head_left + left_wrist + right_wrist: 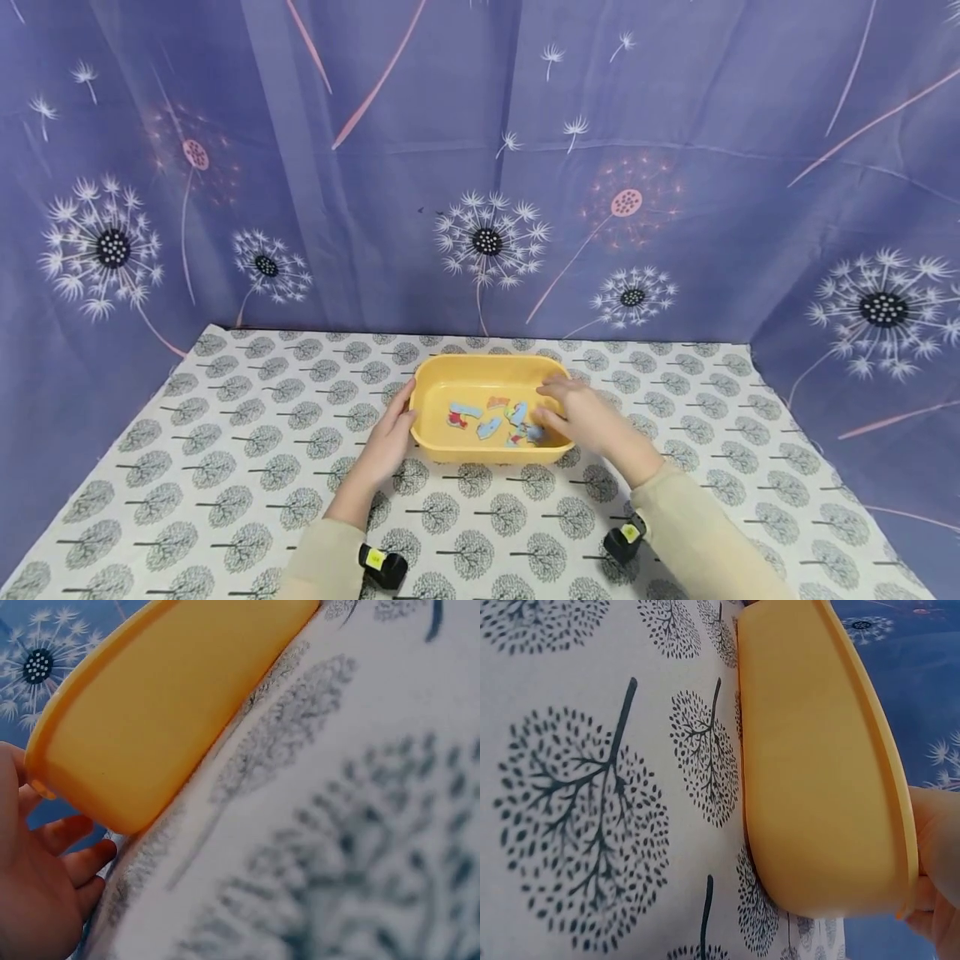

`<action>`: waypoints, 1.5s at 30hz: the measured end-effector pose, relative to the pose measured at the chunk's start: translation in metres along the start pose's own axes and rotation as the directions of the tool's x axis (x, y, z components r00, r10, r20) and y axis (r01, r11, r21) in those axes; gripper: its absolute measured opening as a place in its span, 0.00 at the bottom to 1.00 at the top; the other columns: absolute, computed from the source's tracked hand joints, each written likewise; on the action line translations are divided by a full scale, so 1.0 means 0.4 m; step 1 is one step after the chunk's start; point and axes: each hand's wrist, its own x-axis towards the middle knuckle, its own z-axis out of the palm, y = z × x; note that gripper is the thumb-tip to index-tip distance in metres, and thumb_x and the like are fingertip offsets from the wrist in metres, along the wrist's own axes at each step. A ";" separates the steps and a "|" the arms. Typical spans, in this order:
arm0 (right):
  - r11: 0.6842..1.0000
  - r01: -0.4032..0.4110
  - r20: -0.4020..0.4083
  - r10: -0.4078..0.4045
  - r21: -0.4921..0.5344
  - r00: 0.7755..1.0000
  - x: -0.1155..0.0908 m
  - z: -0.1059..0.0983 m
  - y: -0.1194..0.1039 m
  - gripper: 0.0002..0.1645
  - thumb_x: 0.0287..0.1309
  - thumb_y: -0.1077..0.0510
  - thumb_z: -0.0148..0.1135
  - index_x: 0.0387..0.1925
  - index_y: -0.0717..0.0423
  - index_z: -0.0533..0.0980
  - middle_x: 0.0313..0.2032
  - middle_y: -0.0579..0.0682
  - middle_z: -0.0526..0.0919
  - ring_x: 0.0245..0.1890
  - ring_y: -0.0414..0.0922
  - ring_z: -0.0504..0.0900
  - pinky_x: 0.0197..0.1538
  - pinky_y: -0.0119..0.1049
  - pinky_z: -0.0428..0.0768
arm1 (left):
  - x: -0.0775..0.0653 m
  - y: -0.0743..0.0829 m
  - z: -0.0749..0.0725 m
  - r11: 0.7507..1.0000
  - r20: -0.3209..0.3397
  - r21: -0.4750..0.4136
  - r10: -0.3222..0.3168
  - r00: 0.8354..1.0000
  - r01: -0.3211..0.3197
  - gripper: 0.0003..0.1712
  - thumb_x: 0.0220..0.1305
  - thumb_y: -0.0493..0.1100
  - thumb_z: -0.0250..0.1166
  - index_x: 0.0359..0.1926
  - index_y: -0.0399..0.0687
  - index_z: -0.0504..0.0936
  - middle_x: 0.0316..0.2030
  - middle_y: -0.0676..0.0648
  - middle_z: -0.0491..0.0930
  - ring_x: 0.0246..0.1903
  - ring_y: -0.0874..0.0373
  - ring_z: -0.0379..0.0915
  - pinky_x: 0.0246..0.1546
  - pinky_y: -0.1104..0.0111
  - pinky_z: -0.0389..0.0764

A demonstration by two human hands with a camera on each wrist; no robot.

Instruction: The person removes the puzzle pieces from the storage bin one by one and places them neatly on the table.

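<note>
A yellow plastic basin (491,456) sits on the cloth and holds several small flat pieces (489,427) in light blue, red and orange, irregular in outline. My left hand (390,433) holds the basin's left end by the rim; in the left wrist view its thumb side is at the rim and the other fingers (90,859) are bent beneath it. Over the right end, my right hand (581,414) reaches in across the rim, its loosely bent fingers above the pieces on that side. The basin's wall hides most of this hand (937,862) in the right wrist view.
A white cloth (247,500) printed with grey trees covers the table. Behind and at both sides hangs a blue-purple curtain (375,208) with dandelion prints. Black wrist cameras, one on the left (384,568) and one on the right (625,540), sit by the sleeves.
</note>
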 end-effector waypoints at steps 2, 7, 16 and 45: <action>1.000 0.021 0.001 -0.021 -0.016 1.000 0.009 0.002 -0.005 0.27 0.62 0.49 0.58 0.55 0.64 0.74 0.60 0.64 0.73 0.63 0.62 0.69 0.66 0.57 0.66 | -0.003 -0.002 0.002 1.000 -0.003 -0.013 -0.006 1.000 0.006 0.30 0.74 0.48 0.39 0.74 0.62 0.46 0.74 0.49 0.47 0.71 0.45 0.49 0.70 0.46 0.51; 0.997 0.060 0.022 -0.059 -0.055 0.998 0.031 0.012 -0.013 0.24 0.59 0.53 0.62 0.52 0.64 0.76 0.54 0.63 0.78 0.58 0.60 0.75 0.62 0.54 0.72 | -0.006 -0.006 0.004 0.999 0.001 -0.034 0.003 1.000 -0.003 0.30 0.74 0.48 0.39 0.74 0.64 0.46 0.74 0.50 0.47 0.71 0.44 0.49 0.70 0.45 0.50; 0.991 0.128 0.088 -0.123 -0.050 0.988 0.072 0.045 -0.023 0.16 0.57 0.61 0.62 0.47 0.63 0.79 0.44 0.55 0.84 0.46 0.52 0.82 0.52 0.46 0.81 | -0.009 -0.009 0.001 0.999 -0.001 -0.035 0.014 1.000 -0.014 0.30 0.74 0.48 0.40 0.74 0.66 0.47 0.74 0.52 0.47 0.71 0.44 0.48 0.69 0.43 0.50; 0.997 0.062 0.120 -0.056 -0.043 0.991 0.122 0.098 -0.029 0.09 0.56 0.52 0.66 0.34 0.52 0.84 0.32 0.43 0.82 0.32 0.37 0.73 0.37 0.32 0.78 | -0.008 -0.013 0.002 1.000 -0.011 -0.003 0.004 1.000 -0.004 0.30 0.74 0.50 0.40 0.74 0.69 0.46 0.74 0.51 0.49 0.70 0.41 0.50 0.67 0.39 0.51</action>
